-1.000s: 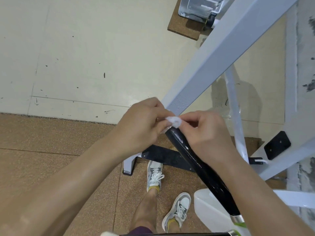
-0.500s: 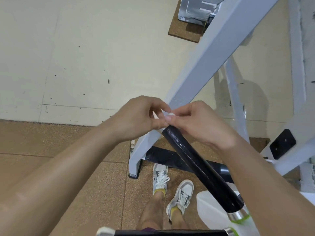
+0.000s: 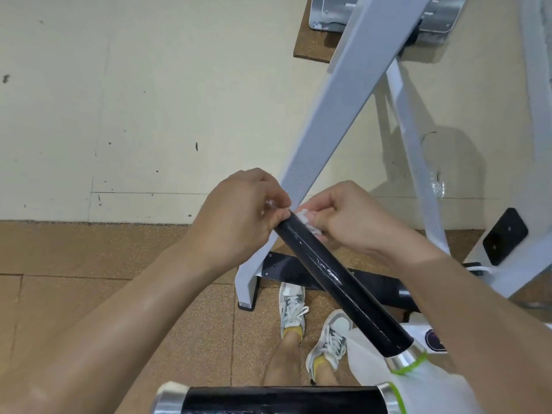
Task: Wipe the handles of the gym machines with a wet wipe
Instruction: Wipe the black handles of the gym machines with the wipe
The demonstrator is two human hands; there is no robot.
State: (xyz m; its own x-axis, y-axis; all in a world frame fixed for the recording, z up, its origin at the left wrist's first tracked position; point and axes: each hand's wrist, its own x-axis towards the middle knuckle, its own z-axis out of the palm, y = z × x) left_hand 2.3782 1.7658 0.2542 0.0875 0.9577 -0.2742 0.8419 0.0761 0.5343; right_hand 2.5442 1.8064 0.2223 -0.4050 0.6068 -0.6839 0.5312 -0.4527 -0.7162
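Observation:
A glossy black machine handle (image 3: pixel 337 279) slants from the centre down to a chrome collar at lower right. At its upper end my right hand (image 3: pixel 355 222) pinches a crumpled white wet wipe (image 3: pixel 306 221) against the tip. My left hand (image 3: pixel 245 213) is curled at the same tip, its fingertips touching the handle's end and a bit of the wipe. A second black handle (image 3: pixel 277 400) with chrome ends lies across the bottom edge.
A white slanted frame beam (image 3: pixel 346 94) passes just behind both hands. More white frame legs (image 3: pixel 415 162) stand to the right. A black base bar (image 3: pixel 337 276) lies on the brown floor mat beside my two shoes (image 3: pixel 292 306). Cream floor spreads to the left.
Both hands have stayed at the handle's upper end. The wipe, hidden between the fingers half a second ago, now shows under my right hand's fingers. The view shifted slightly.

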